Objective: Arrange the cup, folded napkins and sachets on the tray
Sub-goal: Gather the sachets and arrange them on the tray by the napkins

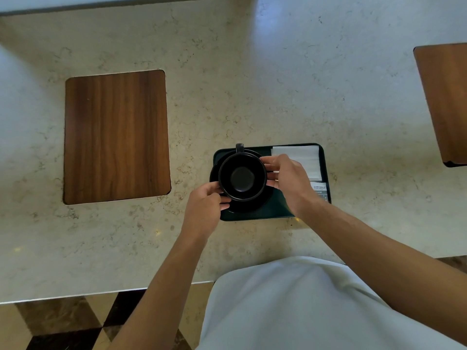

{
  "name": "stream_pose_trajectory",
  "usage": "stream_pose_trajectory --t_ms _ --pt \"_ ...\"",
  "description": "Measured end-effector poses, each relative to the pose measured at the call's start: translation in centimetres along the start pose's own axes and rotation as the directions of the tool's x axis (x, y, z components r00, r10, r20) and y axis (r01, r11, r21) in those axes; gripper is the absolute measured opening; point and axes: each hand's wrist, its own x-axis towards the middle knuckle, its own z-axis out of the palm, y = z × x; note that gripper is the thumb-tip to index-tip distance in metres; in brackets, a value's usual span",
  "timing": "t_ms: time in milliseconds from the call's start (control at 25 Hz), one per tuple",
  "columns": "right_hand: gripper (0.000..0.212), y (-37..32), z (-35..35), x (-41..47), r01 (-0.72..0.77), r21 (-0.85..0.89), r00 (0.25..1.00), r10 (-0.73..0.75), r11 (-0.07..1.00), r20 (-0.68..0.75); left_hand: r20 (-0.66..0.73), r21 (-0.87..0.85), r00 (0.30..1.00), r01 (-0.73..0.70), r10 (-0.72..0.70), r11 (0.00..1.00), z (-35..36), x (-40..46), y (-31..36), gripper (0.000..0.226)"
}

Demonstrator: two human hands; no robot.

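Café or hotel counter: marble top, inlaid wood panel, serving tray.

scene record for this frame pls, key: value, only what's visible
surface: beige speckled stone counter
tray: dark green rectangular tray, near counter's front edge
cup: black ceramic cup, upright, empty, handle pointing away, on black saucer at tray's left
napkins: white folded napkins, tray's far right corner
sachets: printed sachets, tray's right edge, partly hidden
left hand: holding cup and saucer's left side
right hand: fingers on cup's right rim
inlay: brown wood panel, left
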Motion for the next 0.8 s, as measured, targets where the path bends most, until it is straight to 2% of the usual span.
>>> stream_pose_trajectory --t_ms 80,160,200,280,360,400,480,560,600,720,800 --pt "0.036 0.1 -0.1 0.1 -0.007 0.007 1.000 0.007 1.000 0.011 -0.017 0.008 1.000 0.005 -0.005 1.000 0.1 0.1 0.1 0.040" --pt "0.035 0.0 -0.7 0.5 -0.004 0.004 1.000 0.004 1.000 -0.007 -0.112 0.054 0.993 -0.018 0.023 0.998 0.4 0.0 0.2 0.029" --pt "0.033 -0.1 -1.2 0.7 0.020 -0.025 0.999 -0.021 0.999 -0.035 -0.195 0.113 0.977 -0.066 0.087 0.991 0.6 -0.2 0.4 0.024" --pt "0.026 0.1 -2.9 1.4 0.133 -0.200 0.980 -0.159 0.971 -0.119 -0.293 0.333 0.886 -0.258 0.359 0.907 0.7 -0.4 1.2 0.018" --pt "0.023 0.4 -5.5 2.0 0.233 -0.456 0.927 -0.338 0.859 -0.163 -0.168 0.554 0.747 -0.468 0.643 0.689 1.5 0.1 2.5 0.019" --pt "0.026 0.7 -6.9 2.4 0.247 -0.561 0.905 -0.395 0.790 -0.158 -0.065 0.619 0.685 -0.542 0.725 0.568 2.3 0.5 3.3 0.019" --pt "0.036 1.3 -9.3 3.1 0.222 -0.696 0.898 -0.421 0.683 -0.127 0.121 0.661 0.591 -0.647 0.798 0.379 4.4 1.4 5.0 0.017" --pt "0.046 1.8 -11.2 3.8 0.174 -0.756 0.913 -0.391 0.632 -0.117 0.274 0.637 0.529 -0.725 0.803 0.260 6.8 2.5 6.5 0.016" --pt "0.050 2.0 -11.8 4.1 0.156 -0.762 0.920 -0.373 0.629 -0.119 0.352 0.635 0.533 -0.740 0.769 0.222 7.9 3.2 7.0 0.017" --pt "0.057 2.2 -12.9 5.1 0.177 -0.760 0.932 -0.354 0.625 -0.074 0.523 0.686 0.621 -0.713 0.584 0.144 10.4 5.0 7.6 0.028" --pt "0.058 2.3 -13.2 5.7 0.219 -0.767 0.927 -0.373 0.603 -0.029 0.597 0.696 0.625 -0.715 0.503 0.064 11.7 5.7 7.5 0.031"
